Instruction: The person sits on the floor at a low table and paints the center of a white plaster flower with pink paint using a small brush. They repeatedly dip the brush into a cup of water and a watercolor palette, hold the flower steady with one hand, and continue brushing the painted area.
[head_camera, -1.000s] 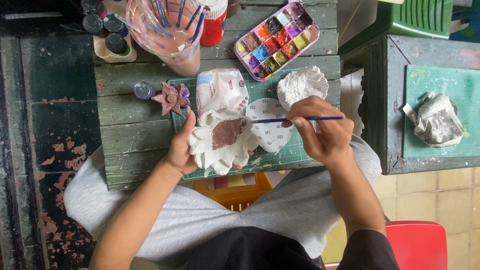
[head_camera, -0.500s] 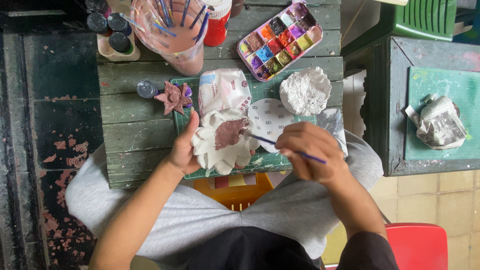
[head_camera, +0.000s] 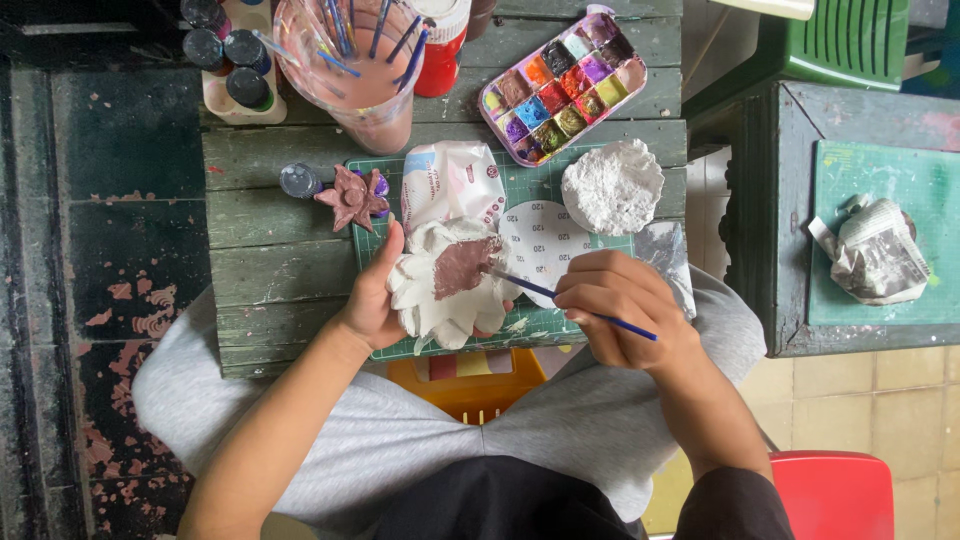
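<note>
Left hand cups the white clay flower from its left edge, over the green cutting mat. Right hand, right of the flower, pinches 1 blue brush; long axis runs down-right to up-left, tip touching the flower's brown painted patch.

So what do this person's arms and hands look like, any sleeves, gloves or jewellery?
Both forearms are bare. The left hand and right hand wear no gloves, and no rings, watch or bracelet show. A dark sleeve edge shows near the right elbow at the bottom of the view; the left arm runs out of view with no sleeve visible.
</note>
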